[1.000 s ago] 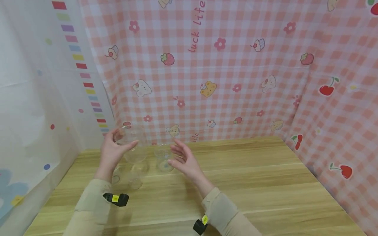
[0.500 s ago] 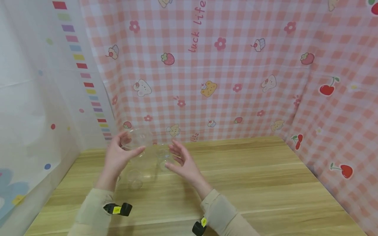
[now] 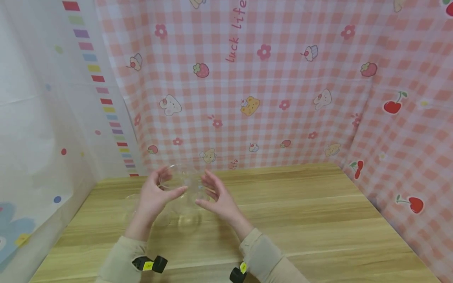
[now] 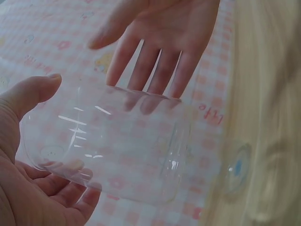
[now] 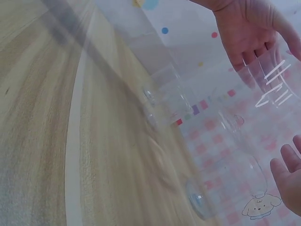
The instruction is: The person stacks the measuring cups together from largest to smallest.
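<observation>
A large clear cup (image 3: 184,181) is held up by my left hand (image 3: 153,200), thumb on the near side and fingers curved round the far side. In the left wrist view the see-through wall of this cup (image 4: 131,146) spans from the left palm to its rounded far end. Beside it my right hand (image 3: 222,198) stays spread and holds nothing; its fingers (image 4: 141,70) extend toward the cup and partly show through it. A smaller clear glass (image 5: 230,181) stands on the table close by the right hand, its base bluish.
Another clear glass (image 3: 131,201) stands on the wooden table (image 3: 283,220) at the left, partly behind the left wrist. A pink checked cloth (image 3: 262,129) hangs along the table's back edge, and a white cloth (image 3: 39,137) hangs at the left.
My left hand has carried the large clear cup rightward and a little down, closer to the right hand. The right hand has shifted only slightly left.
</observation>
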`<state>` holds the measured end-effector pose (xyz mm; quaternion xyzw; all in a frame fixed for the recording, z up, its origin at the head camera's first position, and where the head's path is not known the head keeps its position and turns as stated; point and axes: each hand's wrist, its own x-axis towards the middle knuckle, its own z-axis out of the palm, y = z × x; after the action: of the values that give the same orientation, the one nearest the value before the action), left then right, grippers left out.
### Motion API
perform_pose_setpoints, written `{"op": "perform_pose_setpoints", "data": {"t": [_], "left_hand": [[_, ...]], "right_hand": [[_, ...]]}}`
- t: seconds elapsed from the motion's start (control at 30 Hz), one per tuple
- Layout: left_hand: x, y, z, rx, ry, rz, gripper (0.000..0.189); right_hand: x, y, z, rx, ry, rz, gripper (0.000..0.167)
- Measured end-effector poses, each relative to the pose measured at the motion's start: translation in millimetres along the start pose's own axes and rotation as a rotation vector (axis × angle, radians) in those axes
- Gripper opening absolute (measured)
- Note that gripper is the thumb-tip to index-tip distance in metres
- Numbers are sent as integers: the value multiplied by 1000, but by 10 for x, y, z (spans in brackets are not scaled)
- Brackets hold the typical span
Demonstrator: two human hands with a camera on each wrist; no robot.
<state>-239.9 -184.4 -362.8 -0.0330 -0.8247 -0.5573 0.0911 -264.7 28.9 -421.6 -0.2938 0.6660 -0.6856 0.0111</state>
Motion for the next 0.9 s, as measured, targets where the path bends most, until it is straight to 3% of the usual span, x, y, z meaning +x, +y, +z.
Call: {"op": "perform_pose_setpoints", "data": {"t": [0.53, 0.9], "left_hand": [[-81, 3, 296, -90, -27, 43, 94], [-100, -42, 497, -49, -15, 75, 95]], "right_hand": [[-47, 24, -34, -134, 22, 61, 90], [-115, 46, -145, -161, 28, 61, 84]]}}
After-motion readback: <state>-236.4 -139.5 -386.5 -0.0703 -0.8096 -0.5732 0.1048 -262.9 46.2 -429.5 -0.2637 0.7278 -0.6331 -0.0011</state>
